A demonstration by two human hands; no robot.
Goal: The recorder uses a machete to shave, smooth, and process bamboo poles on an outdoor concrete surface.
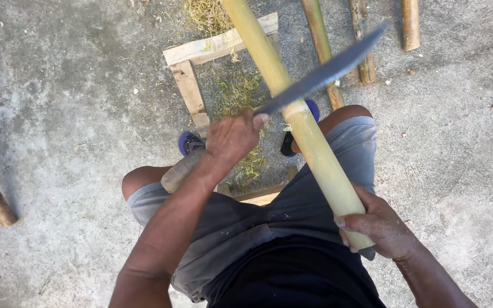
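— What's on the left?
— His left hand (pixel 232 137), mid-frame, grips a long knife (pixel 326 71) laid across a bamboo pole (pixel 309 137).
— And rightward?
— The right hand (pixel 380 222), lower right, clasps the pole's near end. Green shavings (pixel 241 94) lie below; the pole looks partly scraped, with more left.

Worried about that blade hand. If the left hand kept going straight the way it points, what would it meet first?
Probably the bamboo pole: the left hand points right at it, knife already crossing it. Depth is unclear.
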